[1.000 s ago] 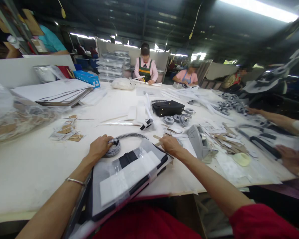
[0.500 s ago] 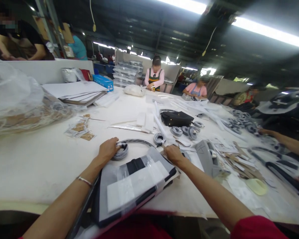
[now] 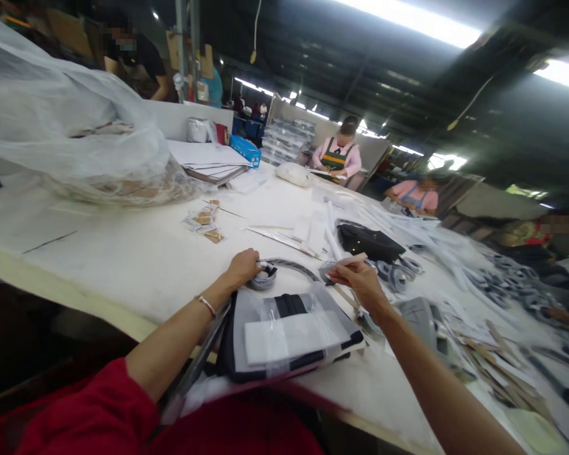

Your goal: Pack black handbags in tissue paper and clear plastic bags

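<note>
Near the table edge lies a black bag [image 3: 291,306], its front covered by a translucent sheet and a white wrapped pad [image 3: 291,338]. A wrapped handle [image 3: 291,264] arches behind it. At the handle's left end, my left hand [image 3: 243,266] is closed on a grey coil [image 3: 263,279], which looks like a rolled strip wrapping. My right hand [image 3: 360,281], raised past the bag's far right corner, pinches a small pale strip [image 3: 353,259] between thumb and fingers. Another grey coil [image 3: 327,268] sits just beyond those fingertips, partly hidden.
A second black bag [image 3: 370,241] lies farther back, beside several grey coils [image 3: 397,278]. On the right are a grey tape dispenser [image 3: 422,319] and cardboard scraps [image 3: 497,366]. Small packets [image 3: 203,218] and a large plastic sack [image 3: 99,145] are on the left. Co-workers sit across the table.
My view has swung left and tilted. My right hand has lifted from beside the bag's corner and now shows a pale strip in its fingers. My left hand stays at the grey coil.
</note>
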Motion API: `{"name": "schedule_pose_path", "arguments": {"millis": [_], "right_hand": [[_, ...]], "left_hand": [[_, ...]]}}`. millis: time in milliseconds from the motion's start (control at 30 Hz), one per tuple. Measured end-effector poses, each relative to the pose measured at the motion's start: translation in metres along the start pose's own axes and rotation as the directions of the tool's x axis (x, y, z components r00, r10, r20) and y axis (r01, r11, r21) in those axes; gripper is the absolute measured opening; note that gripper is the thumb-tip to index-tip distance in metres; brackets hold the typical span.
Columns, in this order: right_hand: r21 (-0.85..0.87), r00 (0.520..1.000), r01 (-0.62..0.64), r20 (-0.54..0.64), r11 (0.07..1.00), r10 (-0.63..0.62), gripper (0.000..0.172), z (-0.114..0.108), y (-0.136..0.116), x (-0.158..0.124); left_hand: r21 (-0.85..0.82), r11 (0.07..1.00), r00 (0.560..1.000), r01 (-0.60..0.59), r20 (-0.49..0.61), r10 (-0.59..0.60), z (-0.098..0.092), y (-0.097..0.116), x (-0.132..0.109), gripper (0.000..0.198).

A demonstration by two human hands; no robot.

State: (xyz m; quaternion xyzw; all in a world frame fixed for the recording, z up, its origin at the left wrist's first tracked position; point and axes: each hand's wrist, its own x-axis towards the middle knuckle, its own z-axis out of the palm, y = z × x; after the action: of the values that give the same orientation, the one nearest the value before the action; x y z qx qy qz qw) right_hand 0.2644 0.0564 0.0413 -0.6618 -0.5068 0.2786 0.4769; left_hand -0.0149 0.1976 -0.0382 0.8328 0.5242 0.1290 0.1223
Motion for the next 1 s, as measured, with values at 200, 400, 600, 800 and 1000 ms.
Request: {"name": "schedule_pose_path", "arguments": {"millis": [200, 400, 600, 800, 1000], "right_hand": [[0.266, 0.976, 0.089, 0.171, 0.96, -0.137, 0.034, 0.07, -0.027, -0.015], [0.001, 0.909, 0.34, 0.257, 0.941, -0.329, 0.018, 0.122, -0.014, -0.004], [-0.165, 0.891, 0.301, 0.4, 0.939, -0.216, 0.013, 0.132, -0.002, 0.006], [0.011, 0.897, -0.017, 0.442, 1.0, 0.011, 0.02, 0.139, -0.011, 0.012], [-0.089, 0.936, 0.144, 0.336, 0.985, -0.107, 0.019, 0.142, -0.009, 0.017]], "left_hand": [[-0.001, 0.999, 0.998, 0.046, -0.035, -0.046, 0.001, 0.001, -0.009, 0.024], [-0.052, 0.998, 0.998, 0.024, -0.049, -0.027, 0.0, -0.002, -0.009, 0.024], [-0.091, 0.996, 0.999, -0.001, -0.047, -0.003, 0.003, -0.006, -0.009, 0.021], [-0.108, 0.994, 0.999, -0.025, -0.05, 0.02, 0.004, -0.009, -0.011, 0.02], [-0.128, 0.991, 0.998, -0.037, -0.064, 0.029, -0.001, -0.01, -0.015, 0.02]]}}
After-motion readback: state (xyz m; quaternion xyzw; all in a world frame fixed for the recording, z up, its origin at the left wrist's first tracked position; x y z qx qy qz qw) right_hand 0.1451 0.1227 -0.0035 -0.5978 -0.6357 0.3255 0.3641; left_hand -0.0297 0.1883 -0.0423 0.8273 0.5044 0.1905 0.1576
